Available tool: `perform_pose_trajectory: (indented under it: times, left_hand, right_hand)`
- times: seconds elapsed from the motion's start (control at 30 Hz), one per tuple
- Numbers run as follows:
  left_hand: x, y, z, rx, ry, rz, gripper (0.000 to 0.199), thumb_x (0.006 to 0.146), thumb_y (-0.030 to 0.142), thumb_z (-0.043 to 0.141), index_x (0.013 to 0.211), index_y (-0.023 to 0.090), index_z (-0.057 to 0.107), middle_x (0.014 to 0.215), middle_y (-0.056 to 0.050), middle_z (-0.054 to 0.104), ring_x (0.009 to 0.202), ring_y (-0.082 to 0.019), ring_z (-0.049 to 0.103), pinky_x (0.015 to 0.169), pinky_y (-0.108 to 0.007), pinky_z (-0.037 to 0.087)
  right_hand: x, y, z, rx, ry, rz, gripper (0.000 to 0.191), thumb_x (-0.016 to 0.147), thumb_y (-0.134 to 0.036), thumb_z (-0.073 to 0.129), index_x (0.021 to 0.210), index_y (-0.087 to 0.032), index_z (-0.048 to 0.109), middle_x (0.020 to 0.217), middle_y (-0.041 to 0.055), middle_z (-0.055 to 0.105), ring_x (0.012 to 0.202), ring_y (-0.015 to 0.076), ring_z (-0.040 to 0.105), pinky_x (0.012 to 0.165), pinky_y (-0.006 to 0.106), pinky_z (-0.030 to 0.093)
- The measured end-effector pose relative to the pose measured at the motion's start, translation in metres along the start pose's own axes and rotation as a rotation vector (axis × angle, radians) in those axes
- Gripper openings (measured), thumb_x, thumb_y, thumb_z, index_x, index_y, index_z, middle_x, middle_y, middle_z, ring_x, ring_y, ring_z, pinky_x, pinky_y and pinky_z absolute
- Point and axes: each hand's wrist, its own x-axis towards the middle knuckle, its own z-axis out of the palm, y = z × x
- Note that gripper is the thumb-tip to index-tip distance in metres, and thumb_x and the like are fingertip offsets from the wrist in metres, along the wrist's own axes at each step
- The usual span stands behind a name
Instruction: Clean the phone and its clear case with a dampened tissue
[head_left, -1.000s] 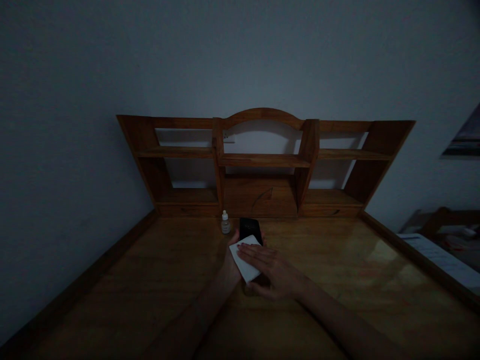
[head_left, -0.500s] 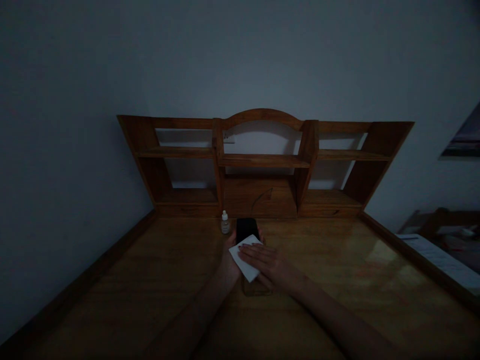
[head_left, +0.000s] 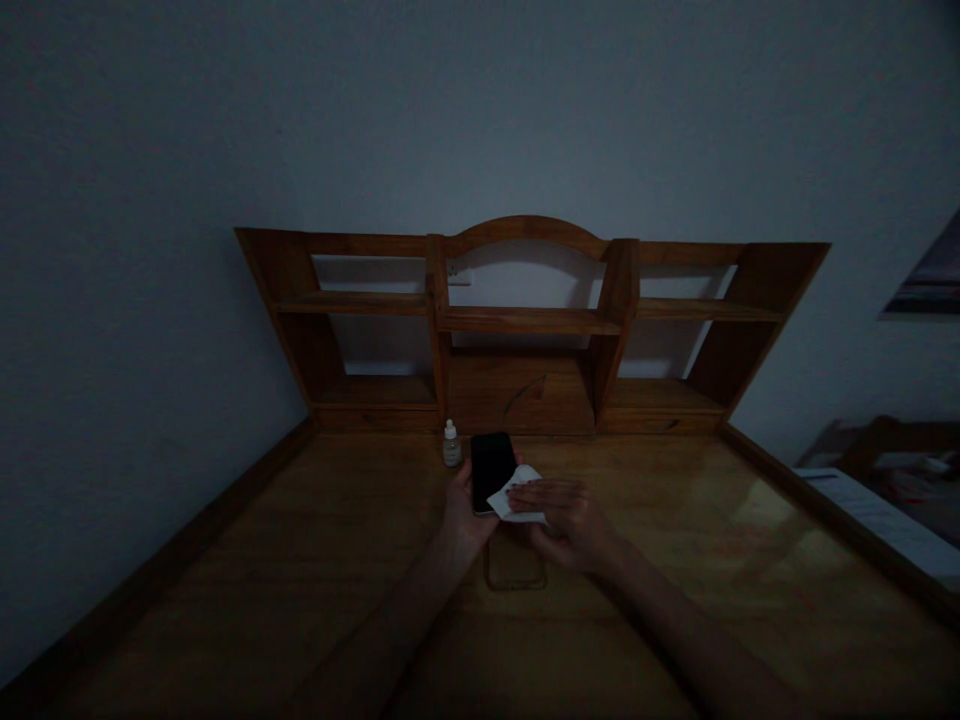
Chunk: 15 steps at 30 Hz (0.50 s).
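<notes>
Black phone [head_left: 491,462], dark face up, sits in the left hand [head_left: 461,512] over the middle of the desk [head_left: 337,540]. From where I stand: left hand curled around it, thumb side along the left edge, fingertips just showing past the right edge. Firm hold, palm mostly underneath.

Right hand [head_left: 568,515] has its fingers together, nearly straight, laid over a white cloth [head_left: 503,505]; thumb spread away below. Can't tell whether it pinches the cloth or only presses it. Cloth covers the phone's lower right corner and sticks out past that edge toward the right hand. Fabric or paper, too dim to say.

Clear case [head_left: 517,586], rounded corners, lies on the desk just below the hands, nearer the person; its upper part is hidden. Small dropper bottle [head_left: 451,452], white top, pale label, stands upright left of the phone, near the left fingers, apart from them. Label unreadable.

Wooden shelf unit [head_left: 529,321] along the desk's back edge, arched top in the middle. Wall socket [head_left: 458,276] visible through it. Dark picture [head_left: 930,275] on the wall, far right. Room dim overall.
</notes>
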Motion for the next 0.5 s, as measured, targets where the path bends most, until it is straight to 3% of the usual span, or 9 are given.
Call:
perform_pose_trajectory:
  times: [0.13, 0.3, 0.5]
  left_hand:
    - [-0.001, 0.000, -0.001, -0.006, -0.136, -0.013, 0.041, 0.088, 0.040, 0.046, 0.114, 0.011, 0.063, 0.108, -0.017, 0.069, 0.100, -0.028, 0.065, 0.089, -0.040, 0.049]
    - [-0.001, 0.002, -0.001, -0.029, -0.146, 0.001, 0.043, 0.091, 0.039, 0.041, 0.114, 0.011, 0.063, 0.107, -0.017, 0.069, 0.103, -0.027, 0.064, 0.087, -0.038, 0.050]
    - [-0.001, -0.004, 0.000, -0.020, -0.027, -0.067, 0.034, 0.090, 0.037, 0.046, 0.085, 0.011, 0.067, 0.073, -0.010, 0.070, 0.062, -0.018, 0.065, 0.063, -0.029, 0.052]
  right_hand:
    - [-0.002, 0.002, -0.005, -0.010, 0.058, 0.013, 0.030, 0.078, -0.013, 0.057, 0.104, -0.021, 0.069, 0.106, 0.0066, 0.073, 0.098, 0.0192, 0.070, 0.092, 0.035, 0.054]
    - [-0.003, 0.003, -0.006, -0.019, 0.011, 0.024, 0.037, 0.080, -0.015, 0.055, 0.115, -0.021, 0.065, 0.112, 0.0078, 0.071, 0.105, 0.0197, 0.067, 0.096, 0.037, 0.052]
    - [0.001, -0.004, 0.004, -0.024, -0.125, 0.051, 0.048, 0.083, -0.016, 0.051, 0.131, -0.019, 0.055, 0.128, 0.0094, 0.062, 0.121, 0.0202, 0.057, 0.104, 0.038, 0.045]
